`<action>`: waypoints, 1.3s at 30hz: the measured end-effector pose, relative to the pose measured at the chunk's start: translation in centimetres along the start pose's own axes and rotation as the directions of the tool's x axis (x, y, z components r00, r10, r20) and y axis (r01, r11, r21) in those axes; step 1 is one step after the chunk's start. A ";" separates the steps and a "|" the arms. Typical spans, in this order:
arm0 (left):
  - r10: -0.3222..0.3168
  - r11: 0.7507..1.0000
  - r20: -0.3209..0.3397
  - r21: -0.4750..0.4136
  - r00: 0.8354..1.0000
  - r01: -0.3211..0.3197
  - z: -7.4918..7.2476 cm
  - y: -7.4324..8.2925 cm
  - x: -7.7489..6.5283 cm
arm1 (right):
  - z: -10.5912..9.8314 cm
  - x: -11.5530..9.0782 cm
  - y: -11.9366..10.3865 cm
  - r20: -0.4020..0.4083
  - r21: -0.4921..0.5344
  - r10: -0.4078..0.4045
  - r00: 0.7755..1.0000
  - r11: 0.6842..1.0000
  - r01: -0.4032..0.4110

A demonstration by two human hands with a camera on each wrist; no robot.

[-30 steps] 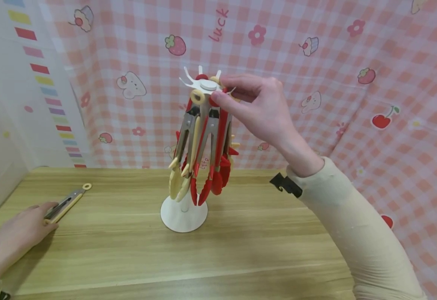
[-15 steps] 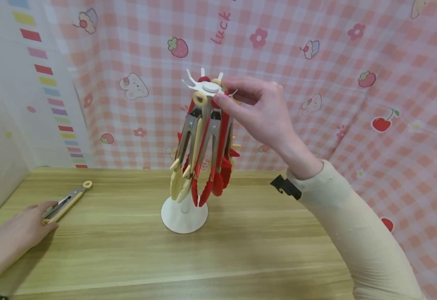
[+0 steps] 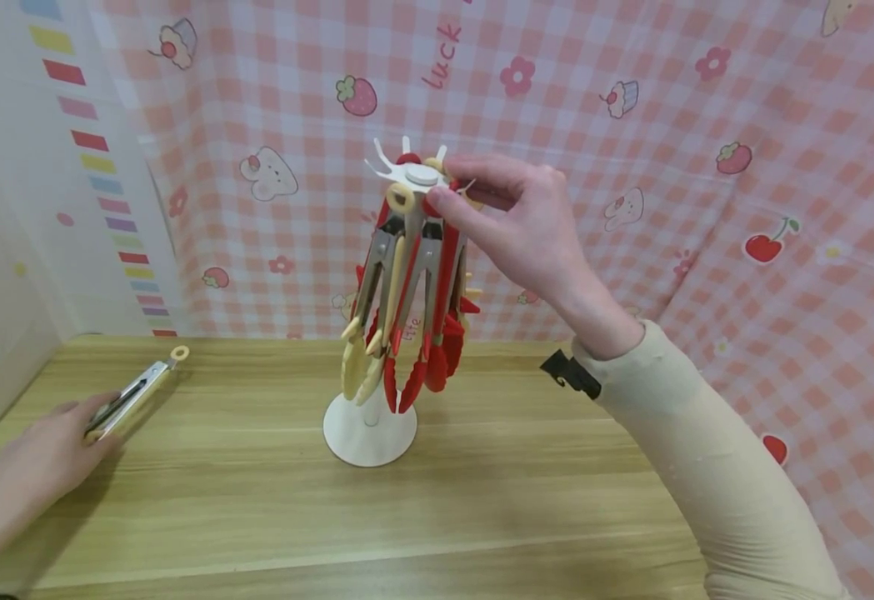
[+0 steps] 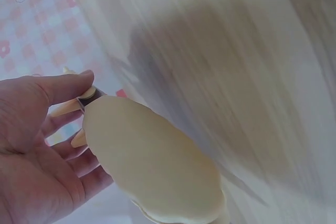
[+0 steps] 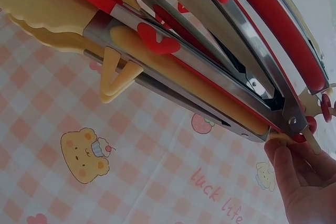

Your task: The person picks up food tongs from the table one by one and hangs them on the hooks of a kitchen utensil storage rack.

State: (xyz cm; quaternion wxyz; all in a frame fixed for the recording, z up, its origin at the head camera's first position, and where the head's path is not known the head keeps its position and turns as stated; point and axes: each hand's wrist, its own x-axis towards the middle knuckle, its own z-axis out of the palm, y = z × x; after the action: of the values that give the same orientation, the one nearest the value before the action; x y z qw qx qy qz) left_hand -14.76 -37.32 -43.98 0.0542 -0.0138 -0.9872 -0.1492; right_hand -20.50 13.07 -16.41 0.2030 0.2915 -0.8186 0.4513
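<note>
A white rack [image 3: 369, 446] stands on the wooden table with several red and cream tongs [image 3: 410, 321] hung from its hooks by their rings. Up at its top, my right hand [image 3: 534, 217] pinches the hooked rim among the rings, thumb in front and fingers behind; in the right wrist view the fingertips are right at a cream ring. At the far left, my left hand [image 3: 47, 458] grips cream-tipped metal tongs [image 3: 132, 398] by the head end, ring end pointing away and raised. In the left wrist view the cream head [image 4: 152, 156] stands beside the palm, thumb on the metal.
Behind the table [image 3: 257, 533] hangs a pink checked curtain [image 3: 294, 108] with printed fruit and animals. A white sheet with coloured bars [image 3: 2, 250] closes off the left side. Bare wood lies between my left hand and the rack's round base.
The tongs in my left hand have tilted, their ring end rising, and their metal side now faces up. My right hand keeps its hold at the rack's top.
</note>
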 end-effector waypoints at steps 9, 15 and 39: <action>0.019 1.000 -0.053 -0.011 0.998 -0.019 -0.2 1.4 -0.3 | 0.3 0.0 0.5 -0.019 -0.003 -0.055 0.998 0.998 0.055; 0.033 0.999 -0.122 -0.028 0.992 -0.037 -0.1 2.5 -0.5 | 0.5 0.1 0.7 -0.032 -0.010 -0.071 0.997 0.997 0.071; 0.079 0.987 -0.321 -0.105 0.944 -0.118 0.5 7.3 -0.4 | 0.7 0.0 0.9 -0.061 -0.029 -0.123 0.991 0.992 0.122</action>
State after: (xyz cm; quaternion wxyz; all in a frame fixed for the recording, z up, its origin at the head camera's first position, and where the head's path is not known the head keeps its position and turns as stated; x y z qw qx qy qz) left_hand -14.10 -30.22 -42.37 0.2180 -0.0425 -0.9528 -0.2069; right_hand -21.11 12.82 -17.33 0.2595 0.3243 -0.7980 0.4367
